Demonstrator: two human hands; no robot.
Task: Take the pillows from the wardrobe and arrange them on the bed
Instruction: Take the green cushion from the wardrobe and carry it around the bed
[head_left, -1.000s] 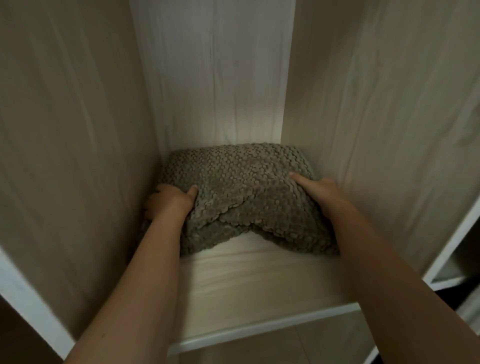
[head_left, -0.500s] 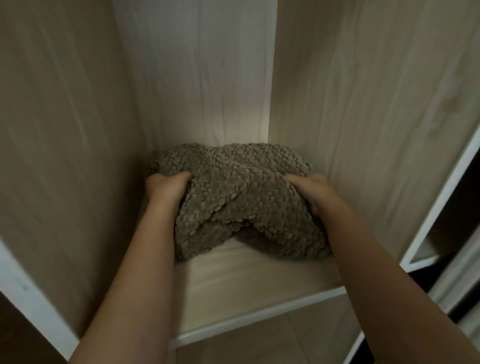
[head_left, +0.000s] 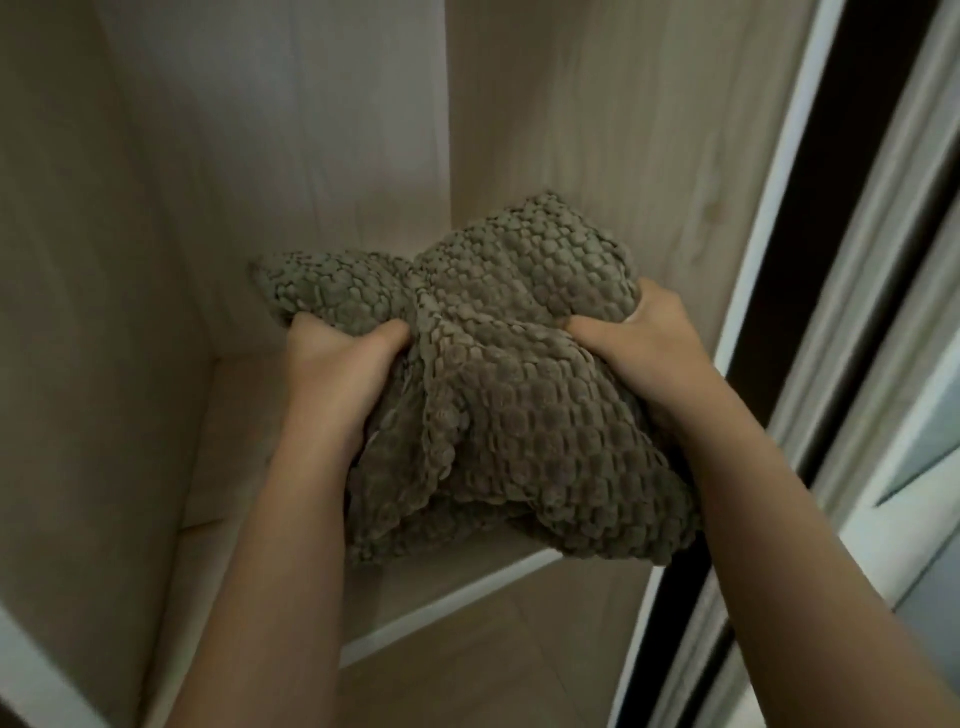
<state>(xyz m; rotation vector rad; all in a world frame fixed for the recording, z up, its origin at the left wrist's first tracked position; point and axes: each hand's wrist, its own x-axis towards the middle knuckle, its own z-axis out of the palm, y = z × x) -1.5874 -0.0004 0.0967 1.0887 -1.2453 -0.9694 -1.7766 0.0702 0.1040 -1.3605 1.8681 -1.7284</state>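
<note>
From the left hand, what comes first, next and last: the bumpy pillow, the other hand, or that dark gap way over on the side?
1. Bumpy pillow: gripped in the left hand.
2. Right hand: across the pillow, on its right side.
3. Dark gap: far right, past the wardrobe's edge.

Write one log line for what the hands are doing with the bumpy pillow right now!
step: pillow removal | left hand: gripping pillow | right hand: gripping pillow | pillow: bunched, above wardrobe shelf

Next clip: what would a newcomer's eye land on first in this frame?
The bumpy olive-grey pillow, bunched at the centre of the view in front of the pale wood wardrobe. The left hand and right hand grip its sides. At the right edge runs a white and dark door frame.
</note>
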